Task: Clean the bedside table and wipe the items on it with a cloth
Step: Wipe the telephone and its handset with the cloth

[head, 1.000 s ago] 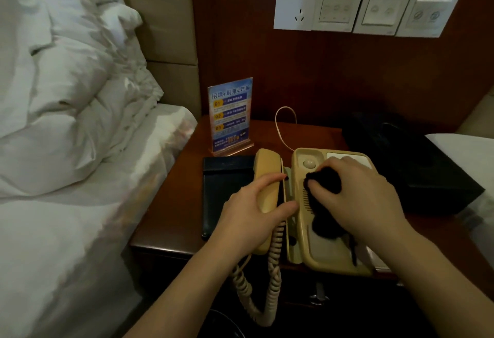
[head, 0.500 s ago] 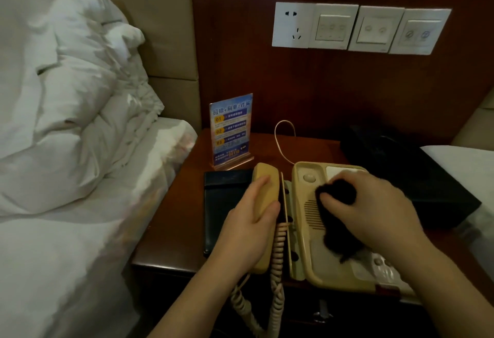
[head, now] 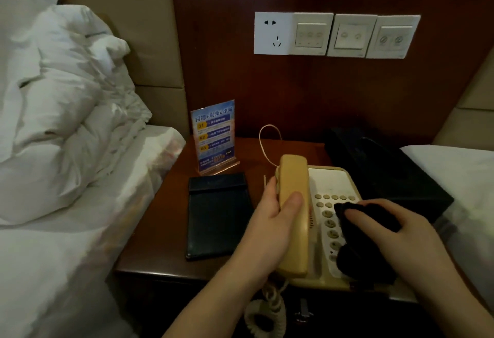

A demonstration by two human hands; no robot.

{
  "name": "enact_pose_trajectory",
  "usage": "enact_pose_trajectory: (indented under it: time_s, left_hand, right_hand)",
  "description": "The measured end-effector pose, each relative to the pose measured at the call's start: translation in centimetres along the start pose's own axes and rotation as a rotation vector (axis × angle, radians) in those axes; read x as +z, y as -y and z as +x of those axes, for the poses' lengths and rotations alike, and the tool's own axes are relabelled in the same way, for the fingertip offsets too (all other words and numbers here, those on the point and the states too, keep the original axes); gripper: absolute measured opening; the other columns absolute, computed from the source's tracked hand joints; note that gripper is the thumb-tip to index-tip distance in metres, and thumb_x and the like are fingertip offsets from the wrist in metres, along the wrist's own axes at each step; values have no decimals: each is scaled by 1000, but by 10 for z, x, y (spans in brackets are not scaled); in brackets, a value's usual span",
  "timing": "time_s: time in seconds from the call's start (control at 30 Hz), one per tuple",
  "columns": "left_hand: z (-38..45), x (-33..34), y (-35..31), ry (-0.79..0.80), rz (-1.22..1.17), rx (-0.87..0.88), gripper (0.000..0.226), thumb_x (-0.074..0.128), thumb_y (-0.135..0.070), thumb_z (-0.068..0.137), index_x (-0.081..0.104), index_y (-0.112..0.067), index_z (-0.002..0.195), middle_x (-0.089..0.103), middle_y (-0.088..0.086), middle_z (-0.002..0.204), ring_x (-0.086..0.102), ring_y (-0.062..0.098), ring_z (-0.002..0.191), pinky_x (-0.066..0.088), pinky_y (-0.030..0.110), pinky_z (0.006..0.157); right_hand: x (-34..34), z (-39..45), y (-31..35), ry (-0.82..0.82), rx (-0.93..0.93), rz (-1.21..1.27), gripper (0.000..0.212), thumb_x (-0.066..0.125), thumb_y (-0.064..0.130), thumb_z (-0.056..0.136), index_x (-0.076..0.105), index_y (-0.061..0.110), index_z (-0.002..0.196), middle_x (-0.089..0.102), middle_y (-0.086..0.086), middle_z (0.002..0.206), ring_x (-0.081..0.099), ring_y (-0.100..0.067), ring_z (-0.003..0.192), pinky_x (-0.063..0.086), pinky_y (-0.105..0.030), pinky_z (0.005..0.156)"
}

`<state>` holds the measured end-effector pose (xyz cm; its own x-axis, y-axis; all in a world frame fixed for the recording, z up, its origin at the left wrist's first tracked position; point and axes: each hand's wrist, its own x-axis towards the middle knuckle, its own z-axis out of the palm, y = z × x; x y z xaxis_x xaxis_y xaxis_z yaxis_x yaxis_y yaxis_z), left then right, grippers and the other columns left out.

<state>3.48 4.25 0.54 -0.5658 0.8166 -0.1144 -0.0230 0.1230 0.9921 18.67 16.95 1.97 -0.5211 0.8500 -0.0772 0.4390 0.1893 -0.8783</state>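
Note:
A beige telephone base [head: 331, 182] sits on the dark wooden bedside table [head: 171, 220]. My left hand [head: 270, 225] grips the beige handset [head: 292, 214], which lies along the left side of the base. My right hand [head: 395, 233] holds a black cloth [head: 358, 254] pressed onto the keypad. A coiled cord [head: 263, 313] hangs over the table's front edge.
A black folder [head: 217, 214] lies left of the phone, with an acrylic sign stand [head: 213, 137] behind it. A black tissue box [head: 382, 172] stands at the back right. White bedding [head: 61, 150] borders the table's left; another bed [head: 459, 177] lies right. Wall switches [head: 336, 35] hang above.
My left hand has brought the handset over onto the left side of the base. My right hand has slid the cloth rightwards and down onto the keypad.

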Motion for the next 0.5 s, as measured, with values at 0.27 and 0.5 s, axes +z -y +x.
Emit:
enact_pose_trajectory:
  time_s: [0.27, 0.5]
  left_hand:
    - [7, 11, 2, 51, 103, -1, 70, 51, -33, 104, 10, -38, 160, 53, -23, 130, 56, -5, 108, 46, 15, 86]
    - [9, 10, 7, -62, 502, 129, 73, 41, -64, 97, 10, -42, 160, 37, -14, 149, 35, 6, 134, 33, 38, 115]
  right_hand:
    - [-12, -1, -7, 91, 60, 60, 14, 78, 41, 75, 76, 34, 87, 76, 3, 84, 75, -20, 77, 61, -44, 76]
    - [-11, -1, -12, 66, 33, 72, 14, 76, 40, 79, 74, 34, 92, 75, 3, 88, 74, -18, 80, 61, -39, 72]
